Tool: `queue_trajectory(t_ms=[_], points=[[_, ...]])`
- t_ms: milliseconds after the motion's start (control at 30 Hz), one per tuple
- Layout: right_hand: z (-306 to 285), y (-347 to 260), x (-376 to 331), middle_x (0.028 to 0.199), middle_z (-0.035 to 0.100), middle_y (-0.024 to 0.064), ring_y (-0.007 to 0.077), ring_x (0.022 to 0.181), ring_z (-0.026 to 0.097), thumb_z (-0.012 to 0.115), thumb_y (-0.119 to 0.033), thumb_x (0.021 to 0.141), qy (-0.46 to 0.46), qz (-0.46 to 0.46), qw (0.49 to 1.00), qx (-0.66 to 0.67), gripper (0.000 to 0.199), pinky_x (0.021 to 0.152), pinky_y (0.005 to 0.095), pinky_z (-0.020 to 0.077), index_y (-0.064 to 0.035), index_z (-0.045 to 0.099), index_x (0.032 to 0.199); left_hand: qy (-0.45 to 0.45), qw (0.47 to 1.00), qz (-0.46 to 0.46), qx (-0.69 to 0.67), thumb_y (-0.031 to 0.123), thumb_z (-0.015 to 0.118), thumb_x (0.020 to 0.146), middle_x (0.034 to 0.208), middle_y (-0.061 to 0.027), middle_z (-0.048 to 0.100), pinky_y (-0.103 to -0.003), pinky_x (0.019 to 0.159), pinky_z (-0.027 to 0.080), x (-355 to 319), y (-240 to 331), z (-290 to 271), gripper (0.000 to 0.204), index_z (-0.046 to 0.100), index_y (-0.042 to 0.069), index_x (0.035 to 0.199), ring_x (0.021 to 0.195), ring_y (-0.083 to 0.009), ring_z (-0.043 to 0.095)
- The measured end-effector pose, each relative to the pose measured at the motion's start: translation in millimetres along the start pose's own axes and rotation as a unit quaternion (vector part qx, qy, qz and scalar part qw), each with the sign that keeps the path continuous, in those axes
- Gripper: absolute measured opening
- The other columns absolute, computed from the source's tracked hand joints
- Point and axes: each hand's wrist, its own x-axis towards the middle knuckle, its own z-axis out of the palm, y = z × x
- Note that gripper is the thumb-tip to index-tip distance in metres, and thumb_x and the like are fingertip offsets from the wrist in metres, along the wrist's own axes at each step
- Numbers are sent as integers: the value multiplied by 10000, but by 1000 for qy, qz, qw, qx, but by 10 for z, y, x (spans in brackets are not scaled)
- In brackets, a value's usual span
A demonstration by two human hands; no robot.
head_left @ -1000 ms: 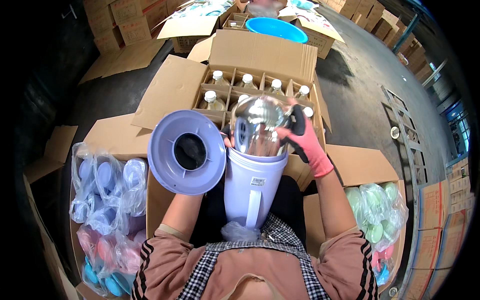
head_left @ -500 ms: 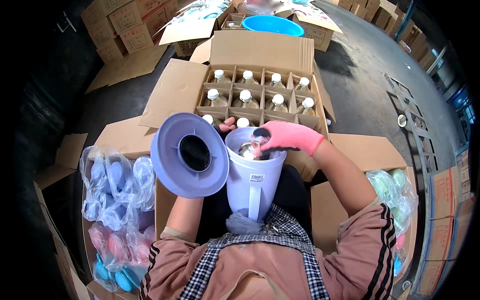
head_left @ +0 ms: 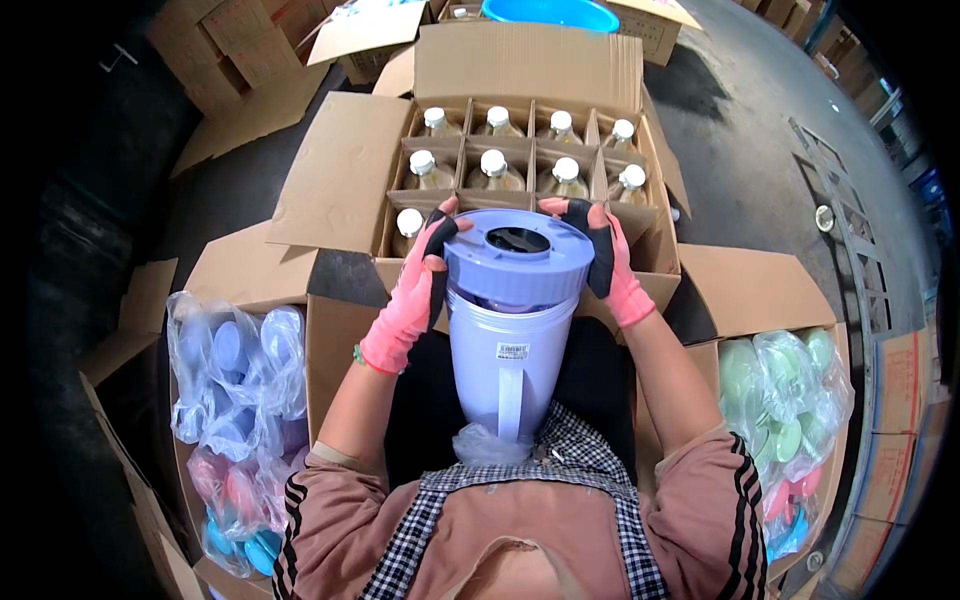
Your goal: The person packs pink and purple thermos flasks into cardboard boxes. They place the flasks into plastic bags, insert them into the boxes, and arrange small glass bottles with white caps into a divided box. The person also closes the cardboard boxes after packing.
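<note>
A pale purple jug [head_left: 475, 370] with a side handle stands upright in front of me, its handle toward my body. Over its mouth is a round purple lid [head_left: 470, 272] with a black-lined hole in the middle. A gap at the front shows that the lid is not fully down on the rim. Wearing a pink and black glove, my left hand [head_left: 412, 290] grips the lid's left edge. My right hand [head_left: 608, 255], gloved alike, grips the right edge. Both hands' bare fingertips rest on the lid.
Ahead stands an open divided carton [head_left: 530, 70] of white-capped glass bottles [head_left: 493, 165]. Bagged purple, pink and blue plastic parts [head_left: 235, 350] fill a box on my left. Another box on my right holds bagged green, pink and blue parts [head_left: 785, 390]. A blue basin [head_left: 550, 12] sits farther off.
The lid has moved right from beside the jug to over its mouth and turned hole-side up. My right hand has come out of the jug and taken the lid's right edge.
</note>
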Motion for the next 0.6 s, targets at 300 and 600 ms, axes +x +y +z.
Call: queue_trajectory(t_ms=[300, 600], points=[[92, -246, -281, 1130, 516, 160, 266, 1073, 466, 521, -422, 809, -63, -104, 986, -114, 529, 944, 345, 323, 32, 529, 1080, -68, 993, 70, 61, 405, 789, 522, 1326, -208, 307, -436, 1003, 233, -218, 196, -59, 849, 406, 22, 1174, 1259, -337, 250], [-26, -675, -619, 1060, 491, 149, 353, 973, 482, 761, -413, 496, -217, -196, 820, -491, 721, 863, 413, 396, -20, 487, 1035, -146, 942, 151, 263, 341, 803, 467, 1050, -115, 539, -424, 942, 325, -161, 511, -80, 689, 517, 3, 995, 1092, -316, 460]])
